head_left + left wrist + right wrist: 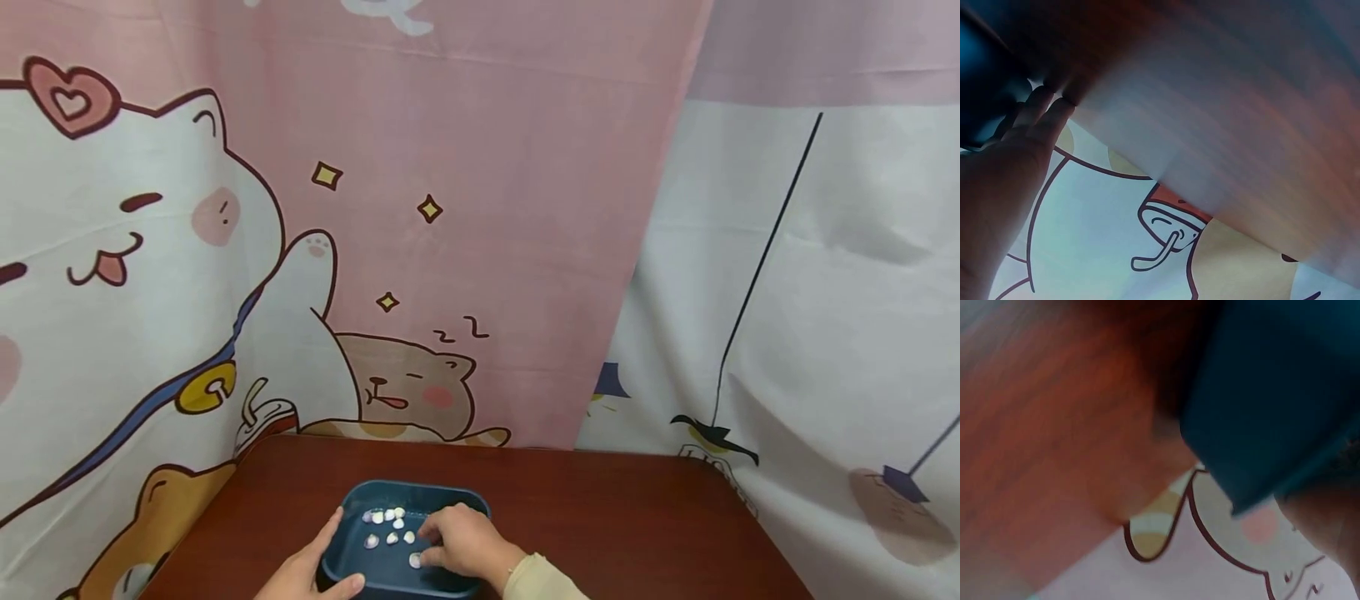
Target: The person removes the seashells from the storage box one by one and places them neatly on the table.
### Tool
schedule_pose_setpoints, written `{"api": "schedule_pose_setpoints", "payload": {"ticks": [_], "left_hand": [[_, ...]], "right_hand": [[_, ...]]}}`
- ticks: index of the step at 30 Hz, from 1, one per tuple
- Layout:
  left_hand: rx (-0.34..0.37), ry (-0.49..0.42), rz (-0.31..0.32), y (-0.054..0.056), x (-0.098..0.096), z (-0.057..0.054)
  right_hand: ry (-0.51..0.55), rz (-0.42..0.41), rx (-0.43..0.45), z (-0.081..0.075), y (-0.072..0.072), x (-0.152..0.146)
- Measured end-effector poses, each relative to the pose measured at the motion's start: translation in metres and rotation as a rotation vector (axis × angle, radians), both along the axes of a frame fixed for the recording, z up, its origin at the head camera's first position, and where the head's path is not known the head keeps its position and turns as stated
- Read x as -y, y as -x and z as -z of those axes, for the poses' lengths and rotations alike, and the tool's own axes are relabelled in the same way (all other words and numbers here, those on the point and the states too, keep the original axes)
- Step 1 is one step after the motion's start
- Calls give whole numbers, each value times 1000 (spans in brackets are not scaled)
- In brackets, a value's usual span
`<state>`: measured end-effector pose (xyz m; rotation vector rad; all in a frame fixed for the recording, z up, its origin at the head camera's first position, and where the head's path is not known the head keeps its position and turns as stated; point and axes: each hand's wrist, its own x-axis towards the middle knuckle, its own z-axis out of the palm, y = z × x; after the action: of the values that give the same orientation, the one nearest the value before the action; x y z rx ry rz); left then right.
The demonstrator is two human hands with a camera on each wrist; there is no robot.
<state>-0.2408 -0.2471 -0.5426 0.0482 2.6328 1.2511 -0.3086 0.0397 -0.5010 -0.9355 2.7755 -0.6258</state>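
A dark blue tray (390,581) with rounded corners stands on the table and holds several small whitish, shell-like pieces (392,538). My left hand (303,571) holds the tray at its near left corner, fingers along the outer wall and thumb over the rim. Those fingers (1041,112) lie against the tray's side in the left wrist view. Inside the tray my right hand (468,542) hovers with index finger and thumb apart. Its thumb tip is right by one piece (415,560); whether they touch I cannot tell. In the right wrist view the tray (1260,412) hides most of the hand.
The reddish-brown table (615,517) extends around the tray, widest to the right. Behind it hangs a pink and white curtain (525,250) with cartoon cats, which also borders the table's left and right edges. Both wrist views are dim and blurred.
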Motion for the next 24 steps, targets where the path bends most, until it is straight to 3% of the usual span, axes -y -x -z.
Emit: {"api": "schedule_pose_setpoints", "payload": {"ticks": [4, 11, 18, 24], "left_hand": [[14, 0, 9, 0, 0, 1], [33, -6, 9, 6, 9, 11], [19, 0, 5, 4, 3, 3], [34, 6, -9, 2, 1, 3]], "right_hand": [[-15, 34, 25, 11, 3, 9], [-18, 16, -11, 15, 4, 17], [-44, 24, -61, 20, 6, 19], [-32, 34, -63, 25, 8, 20]]}}
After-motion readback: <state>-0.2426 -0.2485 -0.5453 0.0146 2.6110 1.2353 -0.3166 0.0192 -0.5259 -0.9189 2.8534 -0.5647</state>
